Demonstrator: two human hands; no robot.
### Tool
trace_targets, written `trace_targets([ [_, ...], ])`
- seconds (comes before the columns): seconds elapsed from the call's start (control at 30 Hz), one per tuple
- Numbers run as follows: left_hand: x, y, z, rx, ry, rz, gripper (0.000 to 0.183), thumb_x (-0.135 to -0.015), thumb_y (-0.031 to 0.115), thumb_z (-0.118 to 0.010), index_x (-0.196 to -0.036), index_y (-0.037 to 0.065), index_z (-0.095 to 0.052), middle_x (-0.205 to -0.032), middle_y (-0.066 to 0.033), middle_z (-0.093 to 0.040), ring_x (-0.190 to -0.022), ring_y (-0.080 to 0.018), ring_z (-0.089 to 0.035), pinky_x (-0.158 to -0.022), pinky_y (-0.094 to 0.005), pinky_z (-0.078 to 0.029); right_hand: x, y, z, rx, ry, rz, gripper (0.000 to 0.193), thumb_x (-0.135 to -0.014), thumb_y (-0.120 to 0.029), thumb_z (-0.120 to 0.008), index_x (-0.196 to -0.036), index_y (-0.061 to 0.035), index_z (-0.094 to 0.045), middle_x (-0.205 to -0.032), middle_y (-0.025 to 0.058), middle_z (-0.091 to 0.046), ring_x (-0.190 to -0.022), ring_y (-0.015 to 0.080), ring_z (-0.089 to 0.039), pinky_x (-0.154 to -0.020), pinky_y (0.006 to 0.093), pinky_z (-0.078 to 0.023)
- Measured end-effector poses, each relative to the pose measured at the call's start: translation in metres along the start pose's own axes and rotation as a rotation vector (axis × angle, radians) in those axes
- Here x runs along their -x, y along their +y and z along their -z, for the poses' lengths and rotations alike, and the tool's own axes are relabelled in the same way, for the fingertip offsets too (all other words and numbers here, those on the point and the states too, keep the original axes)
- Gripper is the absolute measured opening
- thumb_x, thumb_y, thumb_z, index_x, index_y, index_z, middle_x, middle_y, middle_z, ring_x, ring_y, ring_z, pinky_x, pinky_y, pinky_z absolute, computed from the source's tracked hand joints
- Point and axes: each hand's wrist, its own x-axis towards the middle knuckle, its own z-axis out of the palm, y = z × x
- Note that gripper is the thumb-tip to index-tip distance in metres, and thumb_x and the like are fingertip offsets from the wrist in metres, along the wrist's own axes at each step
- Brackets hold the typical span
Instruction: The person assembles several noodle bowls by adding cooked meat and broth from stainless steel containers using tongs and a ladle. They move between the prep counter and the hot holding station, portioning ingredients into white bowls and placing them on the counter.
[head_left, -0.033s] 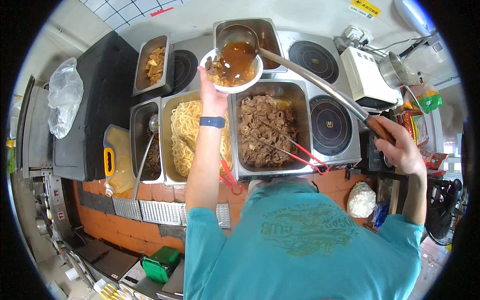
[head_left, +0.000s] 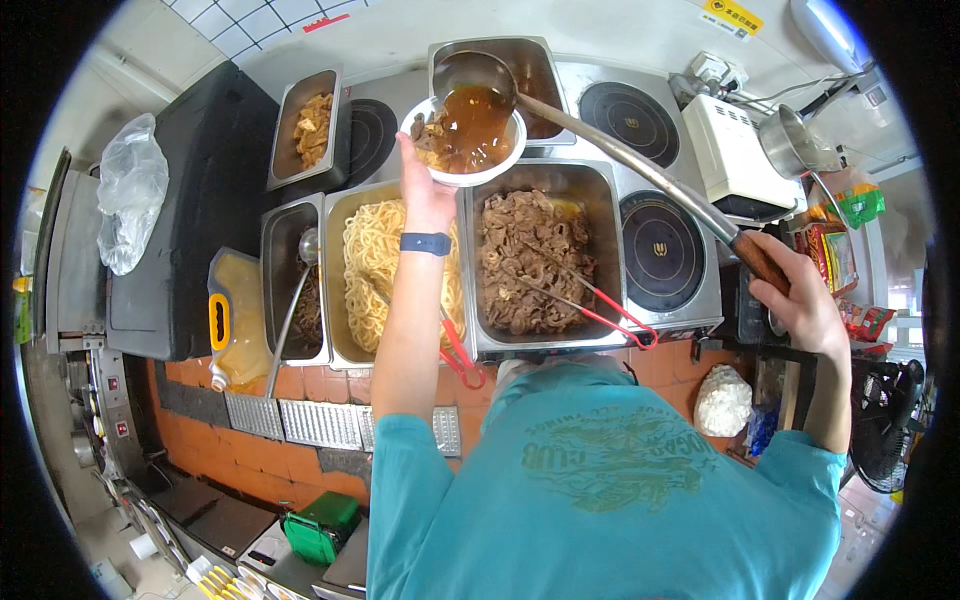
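My left hand (head_left: 425, 195) holds a white bowl (head_left: 478, 179) from its near left side, over the back pan. Inside the bowl are brown broth and some meat pieces. My right hand (head_left: 798, 292) grips the wooden end of a long-handled ladle (head_left: 640, 165). The ladle's round head is tipped at the bowl's far rim, with brown broth at its lip. Behind the bowl stands a steel pan (head_left: 541, 70) with dark reddish liquid. Nearer me are a pan of noodles (head_left: 375, 270) and a pan of sliced meat (head_left: 535, 260), each with red-handled tongs in it.
A small pan of brown chunks (head_left: 313, 130) stands at the back left. Left of the noodles, a narrow pan holds a second ladle (head_left: 290, 318). Black round cooktops (head_left: 660, 250) lie to the right. A yellowish jug (head_left: 240, 310) and a large black box (head_left: 185, 230) stand left.
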Motion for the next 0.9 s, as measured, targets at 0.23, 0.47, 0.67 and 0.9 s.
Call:
trace_targets([
  [0.23,-0.005,-0.004,0.008,0.022,0.071,0.008,0.062,-0.104,0.057,-0.042,-0.15,0.014,-0.042,-0.15,-0.0084,-0.05,-0.135,-0.0267,-0.051,-0.11,-0.0441,-0.045,-0.005,0.028,0.009,-0.239,0.06,0.004,0.053,-0.089,-0.011,-0.065,-0.138,0.0056,-0.051,-0.081,0.0053,-0.061,-0.057,0.0085,-0.056,-0.051,0.0236,-0.044],
  [0.47,0.007,-0.005,0.012,0.157,0.064,-0.086,0.057,-0.107,0.05,-0.037,-0.147,0.011,-0.044,-0.148,-0.0126,-0.05,-0.135,-0.0299,-0.049,-0.113,-0.0469,-0.041,-0.077,0.041,-0.004,-0.987,-0.193,-0.124,0.047,-0.101,-0.021,-0.056,-0.137,0.0087,-0.049,-0.069,-0.0011,-0.053,-0.039,0.0005,-0.043,-0.031,0.0153,-0.029],
  [0.67,0.037,0.005,0.023,0.118,0.147,-0.192,0.056,-0.108,0.045,-0.033,-0.149,0.007,-0.042,-0.148,-0.0133,-0.05,-0.137,-0.0292,-0.047,-0.116,-0.046,-0.038,-0.195,0.048,-0.066,0.034,0.01,-0.092,0.028,-0.09,-0.021,-0.06,-0.101,0.0048,-0.062,-0.085,0.0159,-0.068,-0.068,0.0234,-0.066,-0.063,0.0372,-0.053],
  [0.9,0.072,0.019,0.048,0.147,0.155,-0.264,0.057,-0.107,0.044,-0.036,-0.149,0.007,-0.041,-0.151,-0.0129,-0.047,-0.138,-0.0299,-0.046,-0.114,-0.0457,-0.039,-0.237,0.057,-0.094,0.112,0.028,-0.093,0.03,-0.09,-0.021,-0.059,-0.105,0.0041,-0.064,-0.087,0.0154,-0.068,-0.07,0.0261,-0.067,-0.067,0.0385,-0.053],
])
